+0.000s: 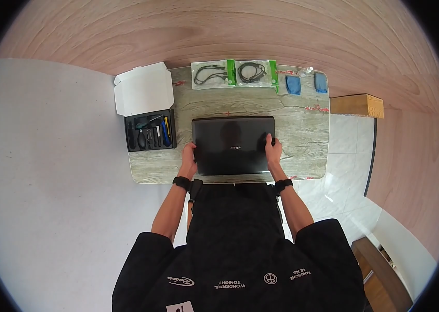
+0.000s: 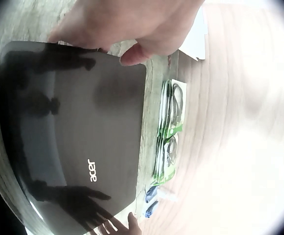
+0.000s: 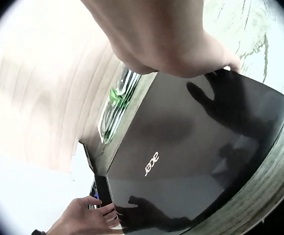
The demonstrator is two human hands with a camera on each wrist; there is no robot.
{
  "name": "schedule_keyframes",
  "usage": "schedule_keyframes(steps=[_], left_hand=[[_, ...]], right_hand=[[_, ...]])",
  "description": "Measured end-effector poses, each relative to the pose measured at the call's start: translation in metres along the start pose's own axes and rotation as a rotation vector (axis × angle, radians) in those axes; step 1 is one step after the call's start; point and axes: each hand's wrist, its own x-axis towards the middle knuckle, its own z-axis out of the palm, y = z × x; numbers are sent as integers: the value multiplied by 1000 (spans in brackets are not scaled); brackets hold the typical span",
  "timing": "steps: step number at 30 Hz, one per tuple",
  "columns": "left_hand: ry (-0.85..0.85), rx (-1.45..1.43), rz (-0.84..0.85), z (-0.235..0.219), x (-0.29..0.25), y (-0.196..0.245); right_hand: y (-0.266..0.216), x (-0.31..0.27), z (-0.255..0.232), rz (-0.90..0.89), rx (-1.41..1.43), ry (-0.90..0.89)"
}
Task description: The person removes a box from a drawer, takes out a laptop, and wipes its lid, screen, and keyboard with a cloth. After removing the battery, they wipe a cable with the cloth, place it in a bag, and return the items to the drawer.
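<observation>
A closed black laptop [image 1: 232, 158] with an Acer logo lies at the front middle of the table. My left hand [image 1: 189, 158] holds its left side, the thumb up by the lid's edge. At the opposite side, my right hand [image 1: 274, 152] grips the laptop with the thumb over the lid and the other fingers along the side edge. In the left wrist view the glossy lid [image 2: 93, 112] mirrors the hands. The right wrist view shows the left hand [image 3: 85, 215] with its fingertips at the laptop's edge.
Left of the laptop stands an open box of small tools [image 1: 150, 130], its white lid [image 1: 144, 89] folded back. Two bagged black cables [image 1: 208, 75] lie along the back edge. Blue cloths [image 1: 293, 85] and a small clear bottle [image 1: 306, 71] are at the back right.
</observation>
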Motion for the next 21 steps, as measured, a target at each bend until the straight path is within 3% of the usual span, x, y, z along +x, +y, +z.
schedule_keyframes(steps=[13,16,19,21], left_hand=[[-26,156,77,-8,5,-7],[-118,189,191,-18,17,-19],[-44,631,420,-29,28,-36],[-9,895,708,-22,10,-38]], right_hand=[[-5,-3,-4,-46,-55,16],[-1,-5,-5,-119,-76,24],[-1,-10,-12,-217,-108,11],[-7,-22,-20,-315,-131,27]])
